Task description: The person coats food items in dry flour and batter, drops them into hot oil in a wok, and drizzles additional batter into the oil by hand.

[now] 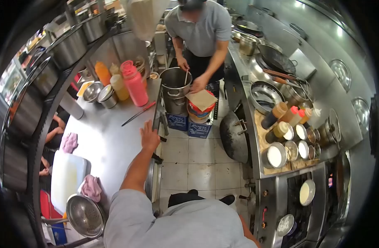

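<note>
To the right, metal bowls contain something white, and a small pan on the stove carries pale yellow contents. A pink bottle stands on the left-side surface. Just beyond the left hand — on that surface, not touching it — lies a red-handled tool. That hand is spread wide near the edge, gripping nothing visible; the right is out of view — its state I cannot tell.

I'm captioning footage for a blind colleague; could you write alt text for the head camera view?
A person's left hand spreads at the edge of a steel counter, near a red-handled utensil; the right hand is out of view. Ahead, a co-worker stands by a tall pot, with a stove at lower right.
</note>
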The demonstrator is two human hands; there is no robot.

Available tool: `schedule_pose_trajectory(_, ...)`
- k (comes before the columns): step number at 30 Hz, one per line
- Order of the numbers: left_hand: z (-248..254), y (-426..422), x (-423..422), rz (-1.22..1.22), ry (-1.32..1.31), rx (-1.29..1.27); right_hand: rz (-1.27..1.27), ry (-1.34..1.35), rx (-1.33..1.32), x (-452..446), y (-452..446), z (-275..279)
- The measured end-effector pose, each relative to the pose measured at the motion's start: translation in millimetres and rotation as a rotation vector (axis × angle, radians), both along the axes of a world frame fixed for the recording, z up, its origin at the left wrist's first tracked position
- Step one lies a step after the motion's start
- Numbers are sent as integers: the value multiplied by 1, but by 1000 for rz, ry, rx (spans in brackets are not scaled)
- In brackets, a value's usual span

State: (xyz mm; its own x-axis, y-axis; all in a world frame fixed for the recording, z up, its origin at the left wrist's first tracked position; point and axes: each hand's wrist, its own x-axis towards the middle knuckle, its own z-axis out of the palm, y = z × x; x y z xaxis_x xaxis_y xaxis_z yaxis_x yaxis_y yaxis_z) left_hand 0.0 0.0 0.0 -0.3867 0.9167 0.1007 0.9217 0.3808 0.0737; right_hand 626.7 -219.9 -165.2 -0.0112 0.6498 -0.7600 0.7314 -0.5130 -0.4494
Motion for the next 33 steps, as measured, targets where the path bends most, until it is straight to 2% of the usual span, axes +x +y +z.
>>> schedule_pose_trajectory(2, -3, 0, 23, -17, -21, 29, 14, -45, 83, 23, 5, 25)
schedule_pose_trajectory(3, 10, -8, -31, -18, 65, 29, -18, 47, 47, -46, -6, -2)
schedule_pose_trajectory(5, -1, -5, -17, -22, 54, 63, -83, 48, 7, -21, -6, -14)
schedule_pose_trajectory(8, 0, -2, -10, -8, 26, 69, 88, -47, 92, -14, 0, -9)
schedule_pose_trajectory(11, 11, -2, -5, -1, -1, 25, -215, 65, -12, -23, 5, 16)
schedule_pose_trajectory(14, 11, -4, -6, -11, 9, 44, 0, -99, 48, -56, 19, 81)
schedule_pose_trajectory(17, 14, -3, -4, -8, -7, 35, 8, -72, 77, -34, 10, 22)
schedule_pose_trajectory(20, 13, -3, -5, -1, 3, 13, 74, -93, 67, -38, 15, 29)
schedule_pose_trajectory(23, 10, -2, -6, -7, 10, 34, 276, -128, 205, -35, 15, 17)
schedule_pose_trajectory(26, 9, -2, -6, -13, 6, 57, 161, -65, 89, -29, 13, 14)
schedule_pose_trajectory(33, 10, -2, -5, -11, 11, 34, 159, -36, 50, -23, 11, -2)
